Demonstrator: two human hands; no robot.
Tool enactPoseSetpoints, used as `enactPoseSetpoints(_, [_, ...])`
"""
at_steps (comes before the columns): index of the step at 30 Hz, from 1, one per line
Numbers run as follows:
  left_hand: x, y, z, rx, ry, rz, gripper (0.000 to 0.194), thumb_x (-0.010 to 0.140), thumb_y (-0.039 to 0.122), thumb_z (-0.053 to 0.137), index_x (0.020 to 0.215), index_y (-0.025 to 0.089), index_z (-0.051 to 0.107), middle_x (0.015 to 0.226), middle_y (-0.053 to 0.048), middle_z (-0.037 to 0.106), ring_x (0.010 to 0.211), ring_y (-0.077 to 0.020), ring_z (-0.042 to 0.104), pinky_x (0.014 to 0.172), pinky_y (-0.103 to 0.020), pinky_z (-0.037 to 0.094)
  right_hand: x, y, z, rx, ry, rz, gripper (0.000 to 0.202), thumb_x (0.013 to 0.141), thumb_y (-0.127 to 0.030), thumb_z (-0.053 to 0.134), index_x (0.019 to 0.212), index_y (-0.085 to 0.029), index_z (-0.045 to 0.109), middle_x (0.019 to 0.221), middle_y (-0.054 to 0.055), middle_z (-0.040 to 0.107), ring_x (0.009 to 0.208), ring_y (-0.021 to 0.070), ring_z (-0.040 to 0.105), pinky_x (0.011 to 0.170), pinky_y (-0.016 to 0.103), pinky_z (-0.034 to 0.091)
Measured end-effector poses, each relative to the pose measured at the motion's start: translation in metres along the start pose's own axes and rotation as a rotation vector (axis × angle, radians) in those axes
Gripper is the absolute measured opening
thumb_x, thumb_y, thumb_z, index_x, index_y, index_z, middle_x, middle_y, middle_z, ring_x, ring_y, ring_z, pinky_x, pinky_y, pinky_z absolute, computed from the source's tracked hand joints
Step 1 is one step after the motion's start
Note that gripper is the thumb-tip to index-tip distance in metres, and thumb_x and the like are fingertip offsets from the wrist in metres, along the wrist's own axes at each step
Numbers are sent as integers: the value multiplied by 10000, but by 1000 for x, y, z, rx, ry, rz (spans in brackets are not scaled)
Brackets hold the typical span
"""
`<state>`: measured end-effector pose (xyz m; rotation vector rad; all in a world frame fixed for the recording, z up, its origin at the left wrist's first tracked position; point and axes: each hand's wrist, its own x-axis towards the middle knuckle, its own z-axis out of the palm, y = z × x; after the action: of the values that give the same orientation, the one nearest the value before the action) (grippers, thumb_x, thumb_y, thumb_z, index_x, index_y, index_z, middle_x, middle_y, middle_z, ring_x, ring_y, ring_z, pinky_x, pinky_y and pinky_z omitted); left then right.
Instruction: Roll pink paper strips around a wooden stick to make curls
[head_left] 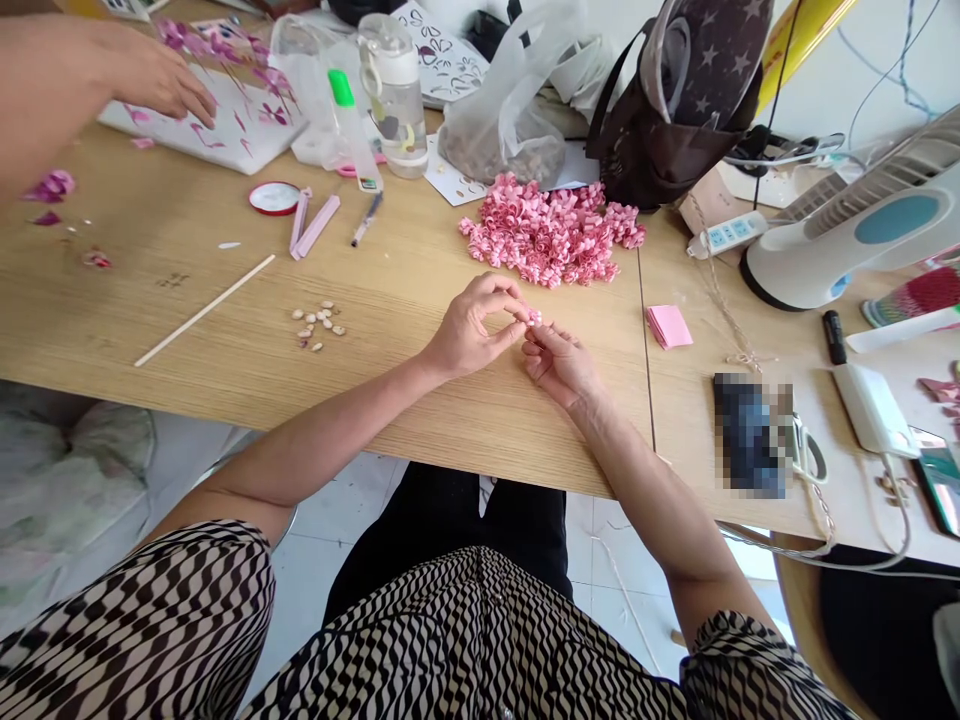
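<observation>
Between my two hands is a small pink paper flower [534, 317], held just above the table. The thumb and forefinger of my left hand [480, 320] pinch it from the left. My right hand [561, 362] is closed, its thumb and forefinger pressed together at the flower's lower right; the part inside those fingertips is hidden. Right behind my hands lies a heap of curled pink paper flowers [551, 235]. To the right rests a stack of pink paper squares [669, 326]. Several pale shells or seeds [317, 325] lie to the left.
A thin stick [206, 310], a pen [367, 220] and a red-rimmed lid [274, 197] lie left. Behind stand a glue bottle [352, 135], a water bottle [397, 100] and a dark bag [660, 110]. A white fan [847, 240] stands right. Another person's hand [161, 75] reaches over a white foam block [225, 145].
</observation>
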<state>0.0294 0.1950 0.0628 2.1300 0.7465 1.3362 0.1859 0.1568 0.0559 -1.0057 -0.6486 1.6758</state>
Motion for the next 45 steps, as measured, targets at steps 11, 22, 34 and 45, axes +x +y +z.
enactPoseSetpoints(11, [0,-11,1,-27,63,-153,137,838,322,679,828,185,680,913,-25,630,675,-89,527,545,-219,389,-2,0,2,50,-1,-16,278,631,-273,852,771,-188,627,647,-84,511,527,15,421,445,124,348])
enactPoseSetpoints(22, [-1,-7,-1,74,110,20,299,818,428,714,1028,215,697,1002,-52,643,877,-148,593,726,-263,485,0,-2,0,100,-36,15,185,742,-267,771,732,-196,601,643,-71,505,542,36,414,460,139,369])
enactPoseSetpoints(34, [-5,0,2,230,119,140,106,892,329,637,909,258,713,900,-18,617,873,-140,579,777,-287,501,-3,-2,0,203,-196,92,160,797,-278,727,770,-200,589,675,-66,504,576,44,435,514,151,402])
enactPoseSetpoints(45, [-3,1,0,276,113,194,102,903,320,622,920,288,717,858,-14,611,859,-145,562,767,-305,488,-2,1,-1,170,-222,80,187,769,-308,750,764,-206,593,692,-64,499,583,47,423,532,165,400])
